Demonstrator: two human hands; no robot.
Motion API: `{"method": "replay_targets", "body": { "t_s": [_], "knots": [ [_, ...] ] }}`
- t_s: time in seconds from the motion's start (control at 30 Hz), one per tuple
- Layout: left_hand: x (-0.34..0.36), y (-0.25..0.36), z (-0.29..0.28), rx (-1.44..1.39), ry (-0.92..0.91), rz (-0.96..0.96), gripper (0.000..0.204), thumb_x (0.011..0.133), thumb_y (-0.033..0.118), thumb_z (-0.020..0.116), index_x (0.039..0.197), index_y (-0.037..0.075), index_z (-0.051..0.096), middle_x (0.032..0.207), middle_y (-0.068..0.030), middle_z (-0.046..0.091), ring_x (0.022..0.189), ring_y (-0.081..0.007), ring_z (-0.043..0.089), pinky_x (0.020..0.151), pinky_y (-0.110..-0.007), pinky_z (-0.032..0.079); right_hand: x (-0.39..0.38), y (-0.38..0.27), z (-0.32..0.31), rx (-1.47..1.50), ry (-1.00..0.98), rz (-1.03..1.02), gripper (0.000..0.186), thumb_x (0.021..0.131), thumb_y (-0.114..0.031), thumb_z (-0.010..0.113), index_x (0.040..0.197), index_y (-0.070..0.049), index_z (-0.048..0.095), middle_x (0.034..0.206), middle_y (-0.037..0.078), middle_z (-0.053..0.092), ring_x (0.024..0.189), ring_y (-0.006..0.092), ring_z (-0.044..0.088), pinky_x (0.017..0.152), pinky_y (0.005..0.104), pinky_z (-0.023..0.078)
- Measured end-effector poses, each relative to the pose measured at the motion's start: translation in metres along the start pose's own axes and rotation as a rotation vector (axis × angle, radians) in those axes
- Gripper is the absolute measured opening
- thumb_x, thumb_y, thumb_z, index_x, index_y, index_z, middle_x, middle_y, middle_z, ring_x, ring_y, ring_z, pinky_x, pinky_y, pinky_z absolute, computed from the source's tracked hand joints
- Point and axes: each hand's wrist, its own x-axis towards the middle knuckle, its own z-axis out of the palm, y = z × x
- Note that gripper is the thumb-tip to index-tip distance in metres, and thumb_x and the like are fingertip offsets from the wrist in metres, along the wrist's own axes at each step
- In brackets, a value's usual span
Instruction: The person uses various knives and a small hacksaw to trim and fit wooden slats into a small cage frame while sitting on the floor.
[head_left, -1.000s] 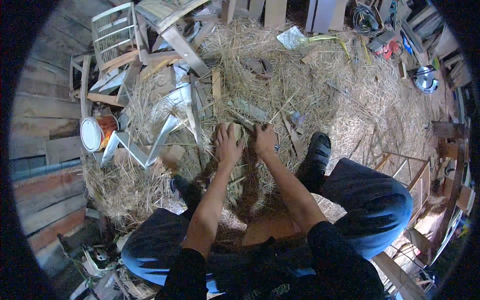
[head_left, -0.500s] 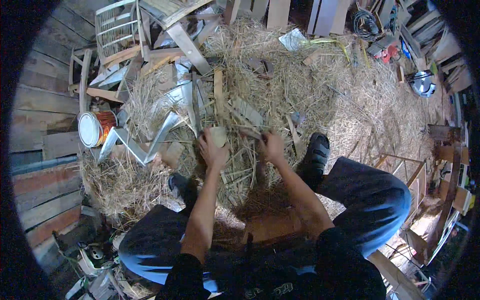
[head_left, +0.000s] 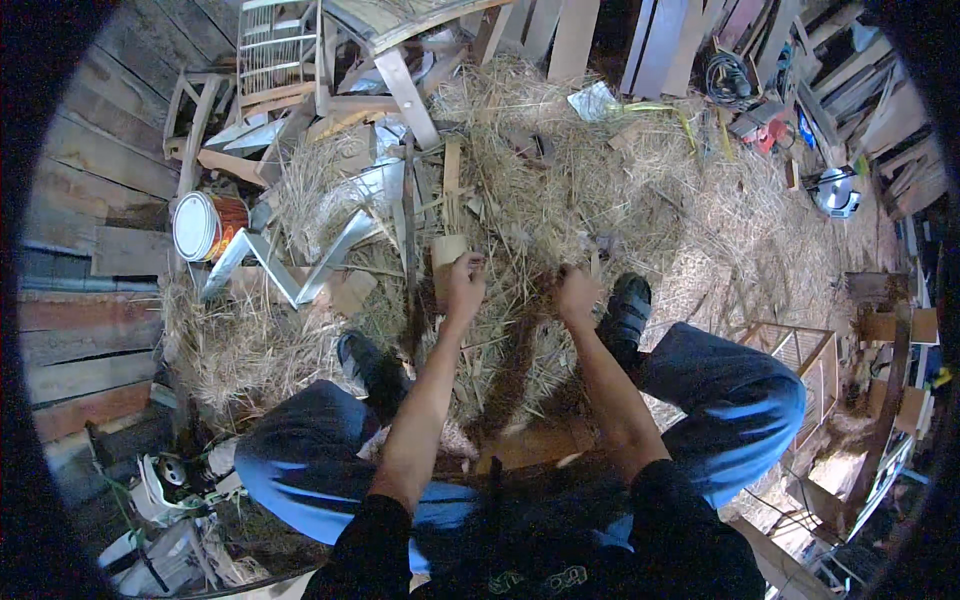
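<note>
My left hand [head_left: 465,288] is over the straw, its fingers curled together near the right side of a pale flat wood block [head_left: 447,250]. It overlaps part of the block; whether it touches it is unclear. Anything between its fingertips is too small to make out. To the right, my right hand [head_left: 575,296] is low over the straw by my shoe [head_left: 630,305], with its fingers bent and pressed together. What they hold, if anything, is hidden. Loose straw and thin wood scraps lie between the hands. A long dark strip of wood [head_left: 409,220] stands left of the block.
A white bent metal strip [head_left: 275,265] lies left, beside a lidded bucket [head_left: 197,228]. Scrap wood and a slatted rack [head_left: 275,55] are piled far left. A wooden-framed mesh cage [head_left: 815,365] stands right of my knee. Planks [head_left: 655,45] lean at the back.
My left hand has shifted to the right of the wood block, which it covered more before. My right hand has moved slightly right; the brown stick near it no longer shows there. The view has shifted.
</note>
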Motion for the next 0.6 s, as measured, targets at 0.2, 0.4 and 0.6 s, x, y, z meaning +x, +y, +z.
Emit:
{"method": "replay_targets", "body": {
  "t_s": [0.2, 0.4, 0.6],
  "knots": [
    [0.028, -0.047, 0.082, 0.045, 0.062, -0.137, 0.027, 0.089, 0.020, 0.063, 0.107, 0.000, 0.067, 0.092, -0.0224, 0.070, 0.088, -0.0405, 0.068, 0.079, -0.046, 0.053, 0.012, -0.015, -0.003, 0.028, -0.100, 0.057, 0.025, 0.088, -0.025, 0.061, 0.103, -0.009, 0.073, 0.099, 0.020, 0.066, 0.090, 0.0397, 0.066, 0.078, 0.0510, 0.054],
    [0.055, -0.048, 0.134, 0.104, -0.023, -0.304, 0.037, 0.092, 0.034, 0.064, 0.102, -0.002, 0.068, 0.092, -0.0224, 0.071, 0.089, -0.0395, 0.068, 0.081, -0.045, 0.053, 0.017, -0.006, 0.001, 0.075, -0.237, 0.007, 0.030, 0.083, -0.014, 0.064, 0.112, -0.012, 0.072, 0.108, 0.021, 0.063, 0.092, 0.0404, 0.066, 0.080, 0.0498, 0.054],
    [0.045, -0.028, 0.089, -0.257, 0.157, -0.235, 0.030, 0.098, 0.028, 0.059, 0.097, 0.001, 0.072, 0.097, -0.0151, 0.074, 0.088, -0.0289, 0.070, 0.084, -0.039, 0.053, 0.004, -0.026, -0.046, 0.173, -0.234, -0.022, 0.033, 0.081, -0.013, 0.066, 0.113, -0.010, 0.071, 0.109, 0.022, 0.063, 0.092, 0.0414, 0.065, 0.079, 0.0492, 0.054]
  ]
}}
